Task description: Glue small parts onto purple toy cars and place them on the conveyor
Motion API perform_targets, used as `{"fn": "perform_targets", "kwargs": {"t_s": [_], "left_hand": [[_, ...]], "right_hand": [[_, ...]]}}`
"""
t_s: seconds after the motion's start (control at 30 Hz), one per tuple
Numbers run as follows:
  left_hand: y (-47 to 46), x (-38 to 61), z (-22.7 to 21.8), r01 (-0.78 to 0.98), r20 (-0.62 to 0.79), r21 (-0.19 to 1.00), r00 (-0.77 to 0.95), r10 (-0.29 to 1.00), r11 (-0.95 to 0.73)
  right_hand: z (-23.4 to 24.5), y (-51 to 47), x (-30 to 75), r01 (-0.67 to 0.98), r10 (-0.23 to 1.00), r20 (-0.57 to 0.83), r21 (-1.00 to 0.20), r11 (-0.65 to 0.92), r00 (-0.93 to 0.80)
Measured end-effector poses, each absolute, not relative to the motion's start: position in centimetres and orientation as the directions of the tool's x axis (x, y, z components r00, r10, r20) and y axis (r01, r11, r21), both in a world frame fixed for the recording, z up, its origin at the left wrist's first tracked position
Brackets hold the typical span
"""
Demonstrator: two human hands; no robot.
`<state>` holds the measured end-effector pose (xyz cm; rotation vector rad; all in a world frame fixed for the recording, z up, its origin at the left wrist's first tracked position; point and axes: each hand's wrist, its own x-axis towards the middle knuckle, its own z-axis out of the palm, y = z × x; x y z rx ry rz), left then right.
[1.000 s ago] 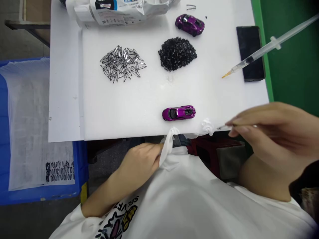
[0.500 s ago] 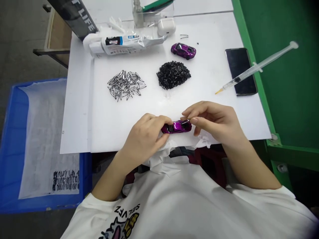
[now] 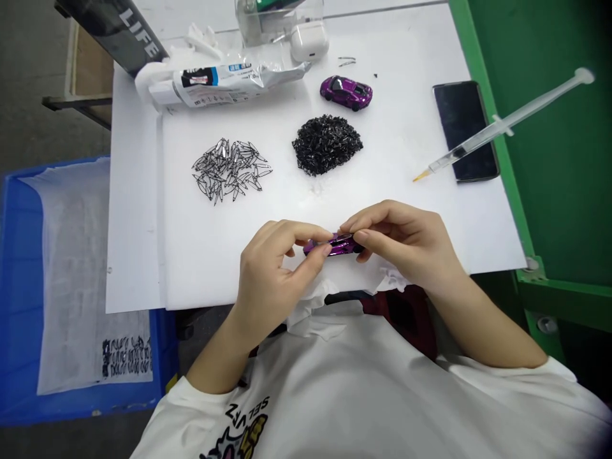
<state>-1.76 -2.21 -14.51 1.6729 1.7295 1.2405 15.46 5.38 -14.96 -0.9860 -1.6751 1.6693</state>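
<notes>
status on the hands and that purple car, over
Left hand and right hand both on purple toy car, gripped in fingertips. Black pile of small parts ahead, apart from hands.

The left grip [image 3: 272,274] and right grip [image 3: 401,245] pinch a purple toy car [image 3: 342,246] between their fingertips over the white desk [image 3: 136,223]. Ahead of the grips lie a heap of black slivers [image 3: 326,145], a looser heap of silver slivers [image 3: 229,171] and a second purple car [image 3: 345,92]; farther right, a syringe [image 3: 497,129] rests across a phone [image 3: 461,108].
</notes>
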Motion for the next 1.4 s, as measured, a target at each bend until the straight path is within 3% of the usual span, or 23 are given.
{"fn": "perform_targets", "kwargs": {"t_s": [0.5,0.77,1.4], "left_hand": [[-2.3,-1.0,-14.5,0.499,0.250,0.861,-0.253,0.935,-0.095],[-2.8,-1.3,-14.5,0.590,0.171,0.807,-0.218,0.961,-0.010],[-2.2,-1.0,-13.0,0.710,0.075,0.704,-0.096,0.993,0.015]], "right_hand": [[-15.0,5.1,15.6,0.132,0.810,-0.044,-0.990,0.041,-0.585],[-14.8,5.1,15.6,0.048,0.813,-0.049,-0.999,-0.025,-0.580],[-15.0,5.0,16.1,0.056,0.752,-0.041,-0.998,-0.005,-0.658]]}}
